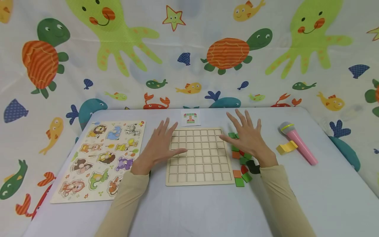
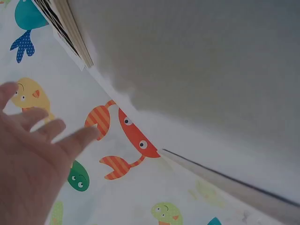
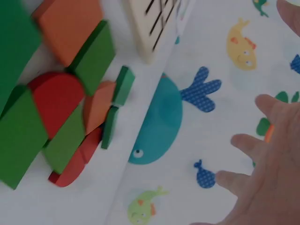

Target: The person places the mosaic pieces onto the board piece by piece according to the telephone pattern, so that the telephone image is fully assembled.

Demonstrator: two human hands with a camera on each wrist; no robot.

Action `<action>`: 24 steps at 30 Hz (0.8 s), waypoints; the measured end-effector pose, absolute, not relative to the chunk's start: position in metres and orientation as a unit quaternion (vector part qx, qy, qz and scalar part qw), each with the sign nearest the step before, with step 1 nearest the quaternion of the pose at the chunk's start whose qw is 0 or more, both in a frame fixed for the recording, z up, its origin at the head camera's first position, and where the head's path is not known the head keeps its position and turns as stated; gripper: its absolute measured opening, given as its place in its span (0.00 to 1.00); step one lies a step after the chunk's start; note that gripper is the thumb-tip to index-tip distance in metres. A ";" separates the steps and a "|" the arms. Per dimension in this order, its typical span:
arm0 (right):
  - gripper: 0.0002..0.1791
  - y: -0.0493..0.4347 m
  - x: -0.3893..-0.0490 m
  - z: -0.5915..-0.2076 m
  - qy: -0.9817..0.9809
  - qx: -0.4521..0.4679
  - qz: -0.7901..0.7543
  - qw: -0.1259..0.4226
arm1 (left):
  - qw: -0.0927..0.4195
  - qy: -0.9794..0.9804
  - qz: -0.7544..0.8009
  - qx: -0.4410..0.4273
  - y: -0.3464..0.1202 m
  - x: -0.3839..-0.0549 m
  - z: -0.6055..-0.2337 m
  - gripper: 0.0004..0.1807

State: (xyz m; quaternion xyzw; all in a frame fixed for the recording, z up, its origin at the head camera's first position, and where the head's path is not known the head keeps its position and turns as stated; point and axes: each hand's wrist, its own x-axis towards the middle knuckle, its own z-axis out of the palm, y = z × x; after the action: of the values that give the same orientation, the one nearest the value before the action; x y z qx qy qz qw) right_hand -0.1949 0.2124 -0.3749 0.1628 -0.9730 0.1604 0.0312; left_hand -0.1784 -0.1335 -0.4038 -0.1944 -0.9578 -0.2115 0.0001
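Note:
A wooden grid board (image 1: 199,158) lies flat in the middle of the white table, its squares bare. Over its left edge hovers my left hand (image 1: 160,144), fingers spread and holding nothing. My right hand (image 1: 247,140) is held above the board's right side, its fingers spread as well. Under and beside it lie loose green, orange and red blocks (image 1: 240,182), seen close up as flat wooden pieces (image 3: 56,103) in the right wrist view. Behind the board is a small card (image 1: 190,118) printed with a green, red and orange T-shaped pattern.
An animal peg puzzle (image 1: 99,161) lies at the left. On the right are a pink toy microphone (image 1: 299,143), a yellow block (image 1: 286,147) and a black piece (image 1: 253,167) by the right wrist. A curtain with sea animals (image 1: 183,65) hangs behind the table.

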 end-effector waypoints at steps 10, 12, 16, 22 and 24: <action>0.48 0.204 -0.188 -0.367 -0.943 0.235 0.216 -0.092 | -0.100 -0.925 -0.251 -0.268 -0.124 -0.162 -0.404 0.66; 0.50 0.203 -0.187 -0.370 -0.935 0.245 0.225 -0.123 | -0.116 -0.921 -0.250 -0.275 -0.122 -0.158 -0.403 0.69; 0.52 0.202 -0.184 -0.378 -0.928 0.255 0.223 -0.153 | -0.162 -0.917 -0.244 -0.271 -0.120 -0.150 -0.402 0.72; 0.45 0.199 -0.183 -0.383 -0.925 0.276 0.203 -0.164 | -0.191 -0.914 -0.234 -0.270 -0.117 -0.145 -0.399 0.71; 0.43 0.198 -0.183 -0.383 -0.927 0.279 0.194 -0.161 | -0.194 -0.915 -0.226 -0.271 -0.116 -0.144 -0.397 0.70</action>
State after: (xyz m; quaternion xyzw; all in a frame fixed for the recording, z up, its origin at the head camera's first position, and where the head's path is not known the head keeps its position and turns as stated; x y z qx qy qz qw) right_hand -0.1831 0.1976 -0.3832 0.2789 -0.9266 0.1938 -0.1614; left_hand -0.1443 -0.1156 -0.3973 -0.2707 -0.9154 -0.2261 -0.1942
